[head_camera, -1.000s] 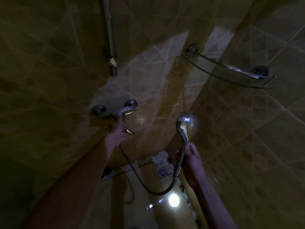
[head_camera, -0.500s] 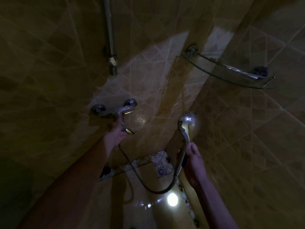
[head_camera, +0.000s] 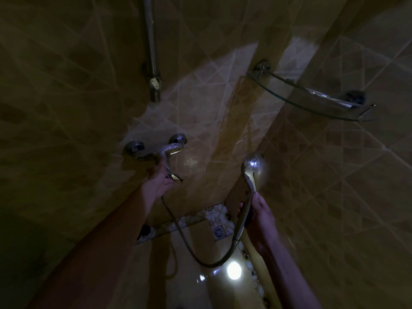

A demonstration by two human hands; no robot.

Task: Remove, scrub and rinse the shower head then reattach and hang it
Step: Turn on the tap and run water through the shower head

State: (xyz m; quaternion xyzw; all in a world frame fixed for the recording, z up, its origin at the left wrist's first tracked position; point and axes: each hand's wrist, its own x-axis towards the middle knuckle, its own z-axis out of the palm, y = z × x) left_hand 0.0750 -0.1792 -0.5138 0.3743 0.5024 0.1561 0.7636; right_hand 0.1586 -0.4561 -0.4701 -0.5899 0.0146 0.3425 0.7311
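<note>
The scene is dim. My right hand [head_camera: 259, 216] is closed around the handle of the chrome shower head [head_camera: 253, 167], which points up toward the tiled corner. Its metal hose [head_camera: 196, 257] loops down and back up to the wall mixer tap [head_camera: 156, 150]. My left hand [head_camera: 159, 181] reaches up under the mixer and grips its lever [head_camera: 172, 176]. A chrome vertical rail [head_camera: 151, 63] runs up the wall above the tap.
A glass corner shelf [head_camera: 312, 101] with a chrome rail hangs at the upper right, with a dark object on it. A square floor drain [head_camera: 219, 231] sits in the corner below. A bright light reflection [head_camera: 234, 270] shines on the wet floor.
Almost nothing differs; both hands keep their holds and the shower head stays in place, with only a slight shift of the view.
</note>
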